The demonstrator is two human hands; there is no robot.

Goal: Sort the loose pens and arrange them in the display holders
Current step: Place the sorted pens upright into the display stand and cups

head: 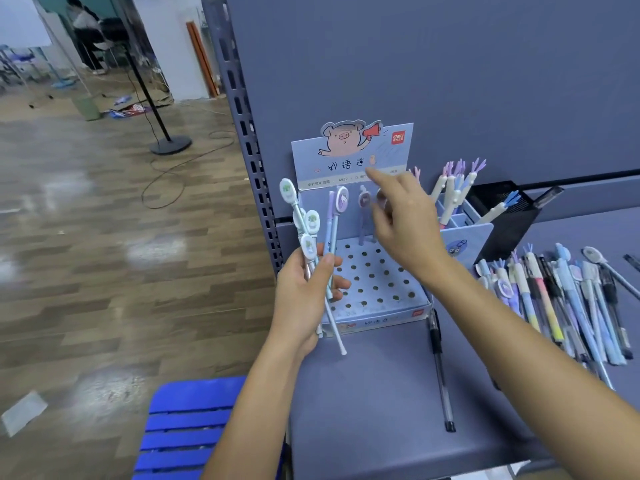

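Gripping a bunch of pens [312, 221] in our left hand [301, 296] just left of the holder [377, 322], we reach our right hand [405, 226] over its back row. Whether those fingers pinch the blurred pen [363, 202] there, we cannot tell. Loose pens [554, 299] lie right of the holder, 1 black pen [440, 368] in front.

I see a printed cardboard holder [381, 322] on a matt, painted-metal desk [363, 393]. The loose pens [554, 299] look like smooth plastic, and the wood-grain floor [104, 237] shines glossy.
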